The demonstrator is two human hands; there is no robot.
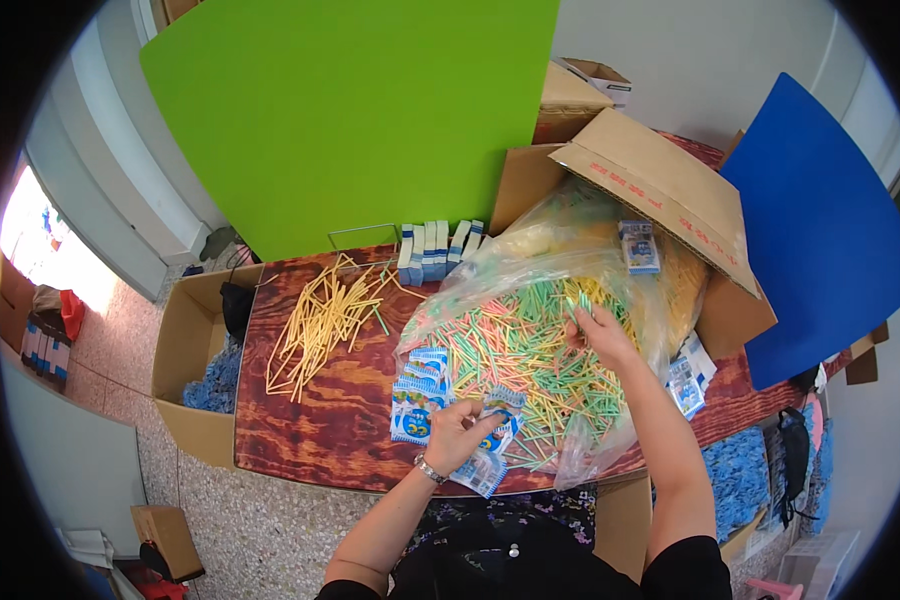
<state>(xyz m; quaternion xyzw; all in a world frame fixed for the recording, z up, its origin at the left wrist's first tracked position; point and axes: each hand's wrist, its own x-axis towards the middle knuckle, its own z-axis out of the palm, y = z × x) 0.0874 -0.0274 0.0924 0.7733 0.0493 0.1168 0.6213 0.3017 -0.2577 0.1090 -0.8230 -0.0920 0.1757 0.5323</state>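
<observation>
My left hand (pixel 454 440) is closed with its thumb and fingers on a small blue-and-white printed packet (pixel 504 402) at the table's front edge. More of these packets (pixel 417 398) lie in a loose stack just left of and beneath that hand. Over the pile of short pink, yellow and green sticks (pixel 490 340), my right hand (pixel 602 332) pinches a few pale green sticks (pixel 581 301) at its fingertips. The pile spills from a clear plastic bag (pixel 560 238) whose mouth spreads over the table.
Long thin yellow sticks (pixel 330 318) lie at the left of the reddish wooden table (pixel 300 440). Blue-and-white boxes (pixel 435 250) stand in a row behind. An open cardboard carton (pixel 660 185) backs the bag, with a blue board (pixel 820 230) at right and a green board (pixel 350 120) behind.
</observation>
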